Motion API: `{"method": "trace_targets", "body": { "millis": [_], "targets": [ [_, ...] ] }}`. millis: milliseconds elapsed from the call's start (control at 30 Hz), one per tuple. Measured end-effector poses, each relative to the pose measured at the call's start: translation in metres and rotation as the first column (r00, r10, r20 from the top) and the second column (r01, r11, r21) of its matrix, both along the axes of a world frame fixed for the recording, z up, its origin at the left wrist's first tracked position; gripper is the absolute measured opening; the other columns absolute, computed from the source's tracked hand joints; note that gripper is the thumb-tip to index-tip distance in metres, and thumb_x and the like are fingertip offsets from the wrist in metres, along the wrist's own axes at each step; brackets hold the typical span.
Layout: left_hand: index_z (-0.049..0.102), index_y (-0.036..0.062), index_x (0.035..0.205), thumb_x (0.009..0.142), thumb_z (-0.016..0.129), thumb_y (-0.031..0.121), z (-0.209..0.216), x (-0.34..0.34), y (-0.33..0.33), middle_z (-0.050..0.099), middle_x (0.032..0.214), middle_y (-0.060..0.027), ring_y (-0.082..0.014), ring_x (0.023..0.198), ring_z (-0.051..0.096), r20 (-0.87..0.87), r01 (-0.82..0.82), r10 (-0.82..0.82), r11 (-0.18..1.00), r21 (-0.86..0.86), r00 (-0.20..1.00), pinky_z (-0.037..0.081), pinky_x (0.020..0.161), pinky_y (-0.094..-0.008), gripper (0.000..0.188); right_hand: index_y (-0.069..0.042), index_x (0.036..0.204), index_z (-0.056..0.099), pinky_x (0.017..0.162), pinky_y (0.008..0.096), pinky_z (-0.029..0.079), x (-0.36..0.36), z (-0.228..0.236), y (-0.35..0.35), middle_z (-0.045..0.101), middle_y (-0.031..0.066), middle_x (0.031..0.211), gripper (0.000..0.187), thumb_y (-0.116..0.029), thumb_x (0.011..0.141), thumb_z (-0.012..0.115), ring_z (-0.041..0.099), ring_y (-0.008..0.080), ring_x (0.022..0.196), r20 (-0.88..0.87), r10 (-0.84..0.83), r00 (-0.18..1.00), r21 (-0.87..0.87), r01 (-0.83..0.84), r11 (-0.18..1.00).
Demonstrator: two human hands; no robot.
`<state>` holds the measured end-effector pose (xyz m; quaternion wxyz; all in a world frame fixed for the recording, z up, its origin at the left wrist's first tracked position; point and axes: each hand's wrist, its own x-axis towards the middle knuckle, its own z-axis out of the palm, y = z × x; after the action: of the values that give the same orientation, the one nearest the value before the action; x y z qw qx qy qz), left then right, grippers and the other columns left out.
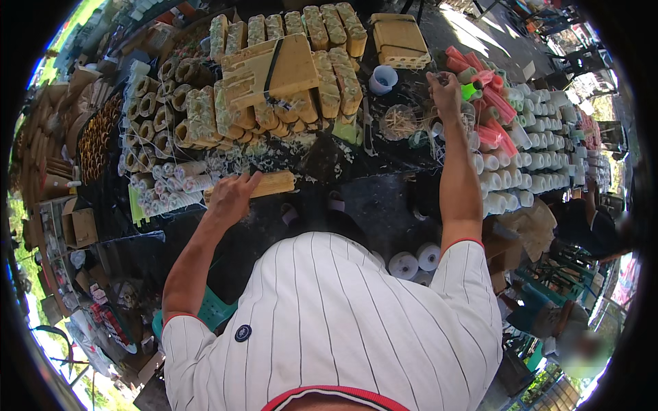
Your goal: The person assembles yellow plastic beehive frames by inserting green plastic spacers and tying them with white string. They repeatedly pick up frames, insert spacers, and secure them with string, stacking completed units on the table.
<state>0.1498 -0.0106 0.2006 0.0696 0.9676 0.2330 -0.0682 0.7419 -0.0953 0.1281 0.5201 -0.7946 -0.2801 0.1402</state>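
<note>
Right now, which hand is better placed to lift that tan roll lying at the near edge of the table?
Left. The left hand already rests on the tan roll, while the right hand is stretched far across by the pink tubes.

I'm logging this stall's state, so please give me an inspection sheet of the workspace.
Surface: dark table, littered with pale scraps.
Job's things: tan cylinder under left hand; thin sticks near right hand.
Clutter: stacked tan rolls, white rolls, pink tubes, white cup.
Grippers: left hand rests on the cylinder; right hand's grip unclear.
Cables: nothing seen.
Surroundings: cardboard boxes, another person at right.
</note>
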Motion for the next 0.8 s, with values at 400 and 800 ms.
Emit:
{"method": "trace_targets", "body": {
  "millis": [400, 800],
  "targets": [
    [0.069, 0.0073, 0.113, 0.088, 0.07, 0.01, 0.018, 0.03, 0.014, 0.075, 0.086, -0.0106, -0.0303, 0.085, 0.077, -0.19, 0.175, -0.18, 0.984, -0.043, 0.965, 0.059, 0.075, -0.0435, 0.025, 0.004, 0.125, 0.07, 0.106, 0.0452, 0.051, -0.315, 0.052, -0.037, 0.07, 0.026, 0.127, 0.066, -0.038, 0.079, 0.09, 0.066, 0.0399, 0.121, 0.0, 0.836, 0.549, -0.126, -0.829, 0.544],
    [0.066, 0.0004, 0.124, 0.08, 0.08, 0.009, 0.039, 0.0, -0.015, 0.069, 0.13, -0.0189, -0.0341, 0.134, 0.059, 0.055, 0.063, -0.077, 0.972, 0.227, 0.996, 0.043, 0.114, -0.0494, 0.048, 0.005, 0.117, 0.064, 0.079, 0.0469, 0.057, -0.407, 0.003, -0.017, 0.073, 0.0289, 0.093, 0.06, -0.022, 0.07, 0.088, 0.073, 0.0428, 0.086, -0.255, 0.818, 0.516, -0.028, -0.849, 0.527]
  ]
}}
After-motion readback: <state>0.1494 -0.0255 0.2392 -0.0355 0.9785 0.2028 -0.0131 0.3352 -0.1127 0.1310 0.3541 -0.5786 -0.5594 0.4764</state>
